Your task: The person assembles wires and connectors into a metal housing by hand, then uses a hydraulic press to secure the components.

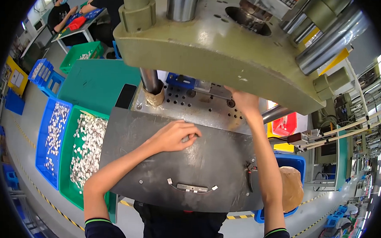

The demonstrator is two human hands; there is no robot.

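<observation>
My left hand point(177, 136) rests on the dark work plate point(154, 168), fingers curled in toward the thumb; whether something small sits in them is hidden. My right hand point(244, 103) reaches under the green press head point(218, 56), beside a metal bar point(219, 93) on the perforated steel bed point(182, 102). Its fingertips are partly covered by the press head, so its grip is unclear. Left of the bar lies a blue block point(180, 81). Close to my body, a small metal strip point(191, 188) lies with a thin wire and white end pieces. Black-and-red hand cutters point(250, 177) lie by my right forearm.
A green bin point(64, 183) and a blue bin point(42, 159), both with many small white parts, stand at left. A dark flat rectangle point(126, 96) lies beside the press. Right are a red bin point(285, 124) and a brown bag point(291, 189) in a blue bin. Two people sit far left.
</observation>
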